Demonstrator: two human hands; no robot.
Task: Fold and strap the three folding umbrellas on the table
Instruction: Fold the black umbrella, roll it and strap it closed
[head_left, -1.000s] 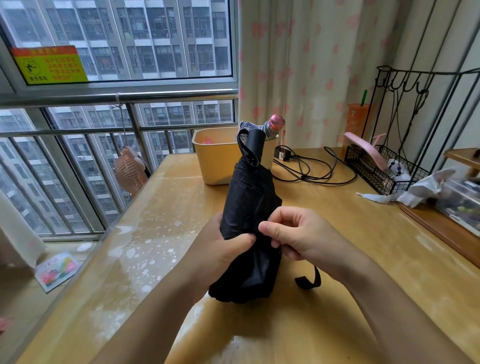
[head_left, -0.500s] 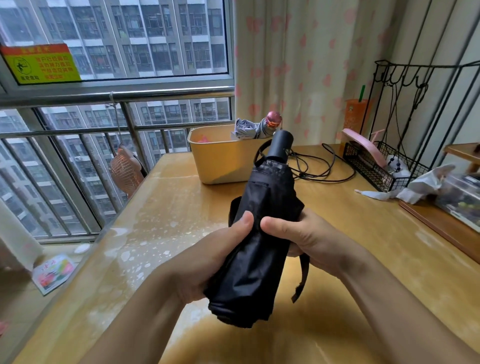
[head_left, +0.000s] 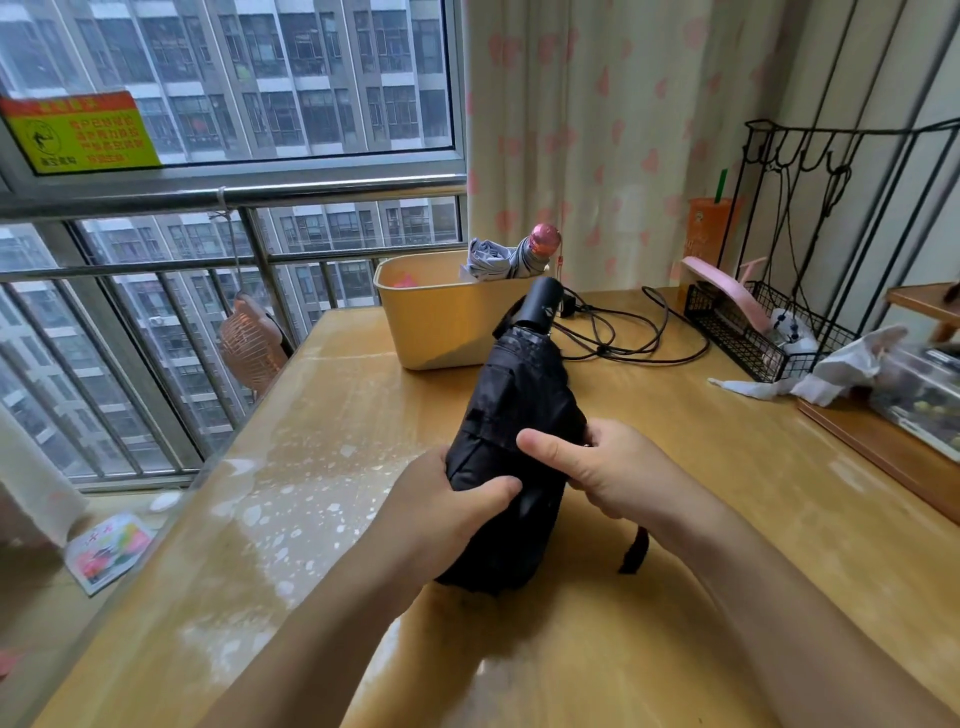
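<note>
A collapsed black folding umbrella (head_left: 519, 405) is held above the wooden table (head_left: 701, 597), its handle pointing away toward the bin. My left hand (head_left: 447, 514) grips its lower half from the left, thumb across the fabric. My right hand (head_left: 608, 467) grips it from the right, thumb laid on the canopy. The umbrella's black strap (head_left: 636, 553) hangs loose below my right wrist. A grey umbrella with a pink handle (head_left: 511, 257) lies in the yellow bin (head_left: 441, 322) behind. I see no third umbrella.
Black cables (head_left: 623, 332) lie behind the umbrella. A black wire rack (head_left: 753, 332) with a pink item stands at the right, beside crumpled white plastic (head_left: 841, 369) and a wooden tray (head_left: 893, 447). The window railing runs along the table's left edge.
The umbrella tilted from upright to leaning right, its handle swinging toward the bin's right side. My right hand went from pinching the fabric to wrapping around the canopy; the strap stays loose.
</note>
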